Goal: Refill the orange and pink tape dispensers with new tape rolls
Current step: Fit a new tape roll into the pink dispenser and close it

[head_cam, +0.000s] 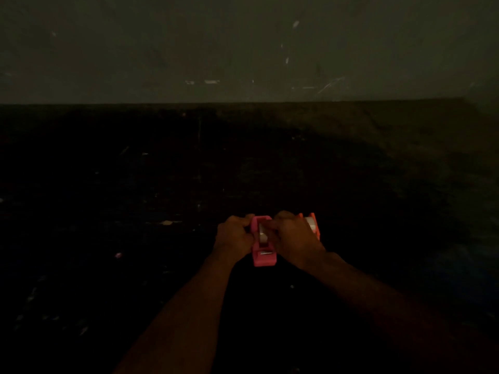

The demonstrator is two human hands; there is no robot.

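Note:
The scene is very dark. A pink tape dispenser [264, 256] stands on the dark surface at centre bottom, with a pale tape roll [262, 234] seated in it. My left hand [234, 236] grips the dispenser's left side. My right hand [293, 237] covers its right side, fingertips at the roll. Behind my right hand stands an orange tape dispenser [314, 225] holding a pale roll [310, 224], mostly hidden by the hand.
The dark work surface [162, 198] runs back to a grey wall [243, 49]. Small pale scraps [167, 222] and a pinkish speck [118, 255] lie to the left of my hands.

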